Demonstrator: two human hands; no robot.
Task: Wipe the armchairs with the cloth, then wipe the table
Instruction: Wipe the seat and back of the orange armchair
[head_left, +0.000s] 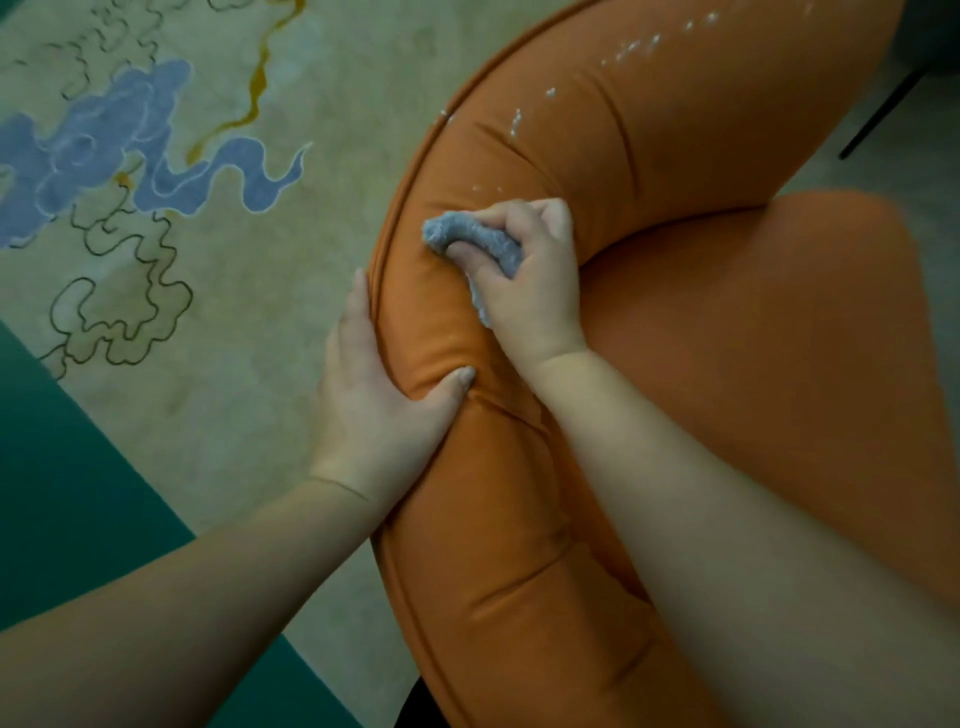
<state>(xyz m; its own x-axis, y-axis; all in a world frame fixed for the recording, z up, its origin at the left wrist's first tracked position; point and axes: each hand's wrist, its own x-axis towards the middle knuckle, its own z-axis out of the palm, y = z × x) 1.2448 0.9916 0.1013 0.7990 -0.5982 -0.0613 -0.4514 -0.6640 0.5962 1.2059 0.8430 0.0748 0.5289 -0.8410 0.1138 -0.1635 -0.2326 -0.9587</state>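
Note:
An orange armchair (701, 156) fills the right half of the head view, its curved padded backrest running from bottom centre to top right. My right hand (530, 280) grips a bunched grey-blue cloth (470, 236) and presses it on the top of the backrest. My left hand (379, 395) clasps the backrest's outer edge just below, thumb on the inner side and fingers along the outside. White crumbs and specks (628, 52) dot the backrest further up, beyond the cloth. The seat cushion (779, 338) lies to the right.
A pale rug (218, 104) with blue cloud shapes and dark wavy lines covers the floor on the left. A dark green surface (62, 493) cuts across the lower left corner. A thin black furniture leg (878, 119) stands at the upper right.

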